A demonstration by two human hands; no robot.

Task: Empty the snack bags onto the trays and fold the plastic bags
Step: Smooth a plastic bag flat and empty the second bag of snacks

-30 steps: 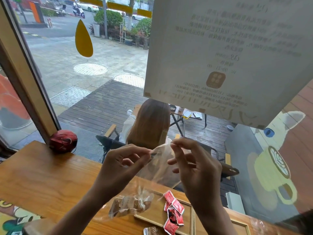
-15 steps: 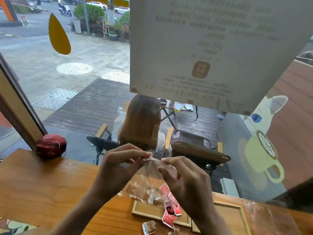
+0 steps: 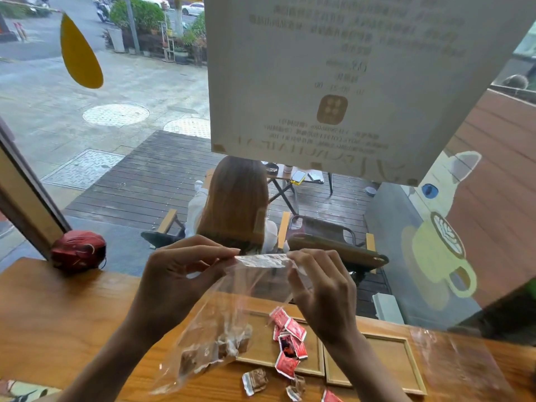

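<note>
hands: left hand (image 3: pixel 177 282) and right hand (image 3: pixel 324 291) both pinching the clear bag (image 3: pixel 220 323) at its mouth
done: red packets (image 3: pixel 290 340) lying on the left tray (image 3: pixel 261 358)
left: brown snacks (image 3: pixel 214 349) inside the bag, right tray (image 3: pixel 377 364) bare, no folding yet

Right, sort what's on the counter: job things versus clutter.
Job:
- clear bag with brown snacks, top edge pinched by left hand and right hand
- red packets
- two wooden trays
- empty plastic bag

Clutter:
- red ball
- printed card
</note>
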